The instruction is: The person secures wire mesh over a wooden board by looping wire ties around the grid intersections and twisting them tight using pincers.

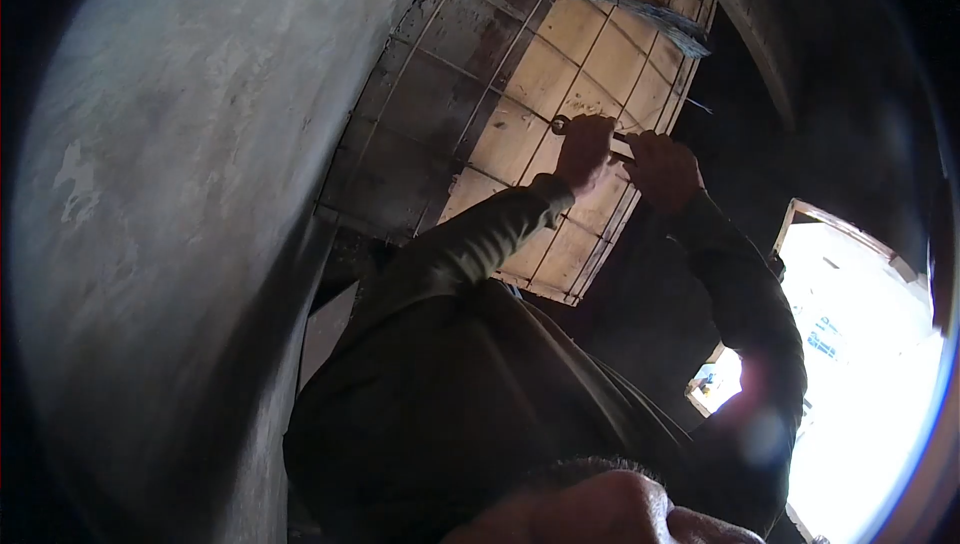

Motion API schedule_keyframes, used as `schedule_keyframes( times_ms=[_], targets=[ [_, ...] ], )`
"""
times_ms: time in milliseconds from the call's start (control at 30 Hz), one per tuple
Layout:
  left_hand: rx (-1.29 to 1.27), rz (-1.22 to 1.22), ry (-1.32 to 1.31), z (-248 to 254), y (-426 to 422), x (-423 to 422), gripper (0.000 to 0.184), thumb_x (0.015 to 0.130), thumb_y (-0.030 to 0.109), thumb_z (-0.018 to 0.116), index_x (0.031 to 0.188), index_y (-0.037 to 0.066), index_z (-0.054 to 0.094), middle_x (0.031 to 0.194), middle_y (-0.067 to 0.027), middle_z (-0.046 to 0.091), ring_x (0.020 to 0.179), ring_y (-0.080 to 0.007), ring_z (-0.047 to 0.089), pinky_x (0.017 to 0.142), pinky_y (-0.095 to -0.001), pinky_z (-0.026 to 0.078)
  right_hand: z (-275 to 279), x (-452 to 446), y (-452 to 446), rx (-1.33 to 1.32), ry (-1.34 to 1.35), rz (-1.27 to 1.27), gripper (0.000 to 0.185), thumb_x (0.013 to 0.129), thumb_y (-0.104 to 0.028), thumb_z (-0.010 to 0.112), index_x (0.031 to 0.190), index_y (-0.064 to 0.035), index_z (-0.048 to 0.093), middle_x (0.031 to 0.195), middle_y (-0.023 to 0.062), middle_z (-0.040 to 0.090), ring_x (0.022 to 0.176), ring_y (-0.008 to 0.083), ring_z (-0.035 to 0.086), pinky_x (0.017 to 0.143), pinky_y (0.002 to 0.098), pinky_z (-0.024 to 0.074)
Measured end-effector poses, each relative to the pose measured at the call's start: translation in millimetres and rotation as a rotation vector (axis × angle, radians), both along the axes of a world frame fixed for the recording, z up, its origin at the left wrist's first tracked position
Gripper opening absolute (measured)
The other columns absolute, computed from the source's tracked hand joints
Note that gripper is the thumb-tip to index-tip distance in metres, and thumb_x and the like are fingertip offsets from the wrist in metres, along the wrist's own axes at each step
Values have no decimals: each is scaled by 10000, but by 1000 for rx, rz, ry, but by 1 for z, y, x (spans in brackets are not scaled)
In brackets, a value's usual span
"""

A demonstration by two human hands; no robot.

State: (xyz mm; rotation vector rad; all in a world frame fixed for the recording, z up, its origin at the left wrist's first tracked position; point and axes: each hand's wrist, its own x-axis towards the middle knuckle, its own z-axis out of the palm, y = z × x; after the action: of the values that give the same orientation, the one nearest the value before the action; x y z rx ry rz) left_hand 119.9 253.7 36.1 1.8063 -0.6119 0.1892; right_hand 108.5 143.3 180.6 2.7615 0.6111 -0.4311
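Note:
Both my hands are closed around a dark tool that looks like a pair of pincers (621, 146). Its rounded head sticks out left of my left hand (588, 152), and two handle bars show between the hands. My right hand (664, 166) grips the handle side. Beneath them lies a grid of thin steel rebar (527, 184) over pale wooden boards (540, 64). Whether the tool's jaws hold anything is too small to tell. A bundle of grey tie wire (650, 12) rests across the bars beyond my hands.
A rough grey plastered wall (200, 144) rises along the left. Darker, stained panel (440, 94) lies under the grid's left side. At the right is a bright opening (860, 344) with a wooden frame. A curved pale edge (765, 44) stands at upper right.

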Motion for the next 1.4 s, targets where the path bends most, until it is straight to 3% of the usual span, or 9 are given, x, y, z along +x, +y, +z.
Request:
schedule_keyframes(
  times_ms=[433,600,633,767,900,1067,1200,1267,1400],
  targets=[
    [-123,45,-27,-16,-11,5,308,741,114,617,1034,54,542,842,-87,541,815,-267,528,764,-400,417,-1,21,-6,163,265,-345,291,888,-310,511,944,-31,569,634,101,597,588,266,627,539,377,510],
    [123,-77,-131,-25,-18,6,232,772,115,538,1003,90,546,850,-54,548,810,-220,539,747,-368,414,-23,11,-40,637,878,-1223,351,917,-363,434,968,-41,562,513,52,524,378,117,528,362,304,430],
    [151,-136,-118,-26,-17,3,180,771,112,539,950,97,543,833,-53,552,788,-228,547,728,-372,421,-26,6,-40,381,721,-618,357,894,-373,485,1013,-40,542,657,79,581,503,181,589,451,334,470],
    [90,-303,42,-16,-14,23,124,736,137,594,831,104,523,769,-69,558,749,-257,575,684,-378,439,1,-8,-15,145,-45,-96,354,864,-350,555,1058,-57,521,958,127,575,853,292,583,692,411,486],
    [199,-279,-27,-2,-4,31,295,699,209,671,929,73,546,886,-82,572,897,-252,567,813,-374,430,-16,-4,-32,239,-31,-113,319,890,-351,519,978,-47,561,803,115,587,704,265,597,600,385,482],
    [262,-177,-428,-2,20,9,386,702,200,681,1024,36,545,1006,-84,566,1007,-251,535,876,-364,413,-20,6,-43,600,845,-1273,399,925,-356,454,742,-31,596,504,93,498,440,206,522,474,328,451],
    [80,-237,-150,-28,-2,9,245,725,113,642,932,56,524,854,-83,549,870,-266,553,786,-408,431,-10,-11,-19,417,730,-1149,335,896,-360,514,882,-36,597,676,113,586,572,234,589,564,351,488],
    [98,-404,-72,-24,-2,20,191,730,98,629,865,67,498,764,-97,526,764,-287,556,698,-424,443,4,-25,-6,321,12,-309,353,864,-362,565,1027,-49,554,894,132,607,741,265,620,678,378,504],
    [92,-524,107,-22,4,31,189,747,124,634,864,69,497,760,-114,550,729,-302,570,636,-409,456,2,-20,-10,151,53,-278,448,845,-374,583,1190,-100,501,1078,142,570,889,331,592,769,434,479]
  ],
)
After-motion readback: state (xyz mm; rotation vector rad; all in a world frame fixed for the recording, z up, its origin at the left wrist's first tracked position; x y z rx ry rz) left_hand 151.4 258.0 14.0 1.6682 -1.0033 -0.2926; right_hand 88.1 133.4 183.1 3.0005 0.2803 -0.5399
